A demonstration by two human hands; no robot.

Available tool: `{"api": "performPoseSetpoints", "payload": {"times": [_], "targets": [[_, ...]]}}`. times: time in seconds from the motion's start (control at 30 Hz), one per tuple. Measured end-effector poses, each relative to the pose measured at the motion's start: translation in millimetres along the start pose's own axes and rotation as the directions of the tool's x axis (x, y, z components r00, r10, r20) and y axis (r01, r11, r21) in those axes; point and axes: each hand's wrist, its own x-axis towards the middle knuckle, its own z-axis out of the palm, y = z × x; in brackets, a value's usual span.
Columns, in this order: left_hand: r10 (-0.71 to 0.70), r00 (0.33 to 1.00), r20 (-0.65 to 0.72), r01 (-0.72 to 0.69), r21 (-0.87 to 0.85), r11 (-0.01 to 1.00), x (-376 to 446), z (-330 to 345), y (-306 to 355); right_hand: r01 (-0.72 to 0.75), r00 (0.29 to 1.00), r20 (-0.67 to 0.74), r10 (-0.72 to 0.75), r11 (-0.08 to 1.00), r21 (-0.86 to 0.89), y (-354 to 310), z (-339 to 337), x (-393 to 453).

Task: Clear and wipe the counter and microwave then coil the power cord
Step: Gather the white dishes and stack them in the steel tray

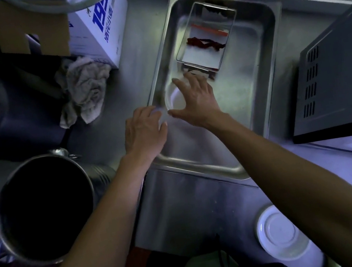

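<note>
Both hands (fingers spread) on steel tray [256, 105]

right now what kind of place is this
Probably a working or commercial kitchen: a brushed stainless steel counter holds a large rectangular steel tray, a dark grey microwave sits to the right, and a big round steel stockpot stands to the left.

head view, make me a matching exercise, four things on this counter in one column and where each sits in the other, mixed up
Things:
1. crumpled rag
2. microwave
3. small rectangular container
4. white plate

Places:
A. inside the steel tray, far end
B. right edge of the view
C. near edge, under the right forearm
D. left of the tray, beside the white carton

Pairs: 1-D, 2-B, 3-A, 4-C
</note>
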Motion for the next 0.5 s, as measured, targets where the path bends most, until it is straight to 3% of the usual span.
{"api": "performPoseSetpoints", "payload": {"times": [0.33,0.5], "targets": [[0.047,0.996,-0.079,-0.053,-0.082,0.995,5.0,3.8,-3.6,0.061,0.998,0.001,-0.062,0.965,-0.255,12.2,37.1,1.8],[0.025,0.999,-0.041,-0.029,-0.104,0.994,8.2,1.6,-1.3,0.068,0.997,-0.011,-0.074,0.958,-0.278,12.7,39.3,6.4]]}}
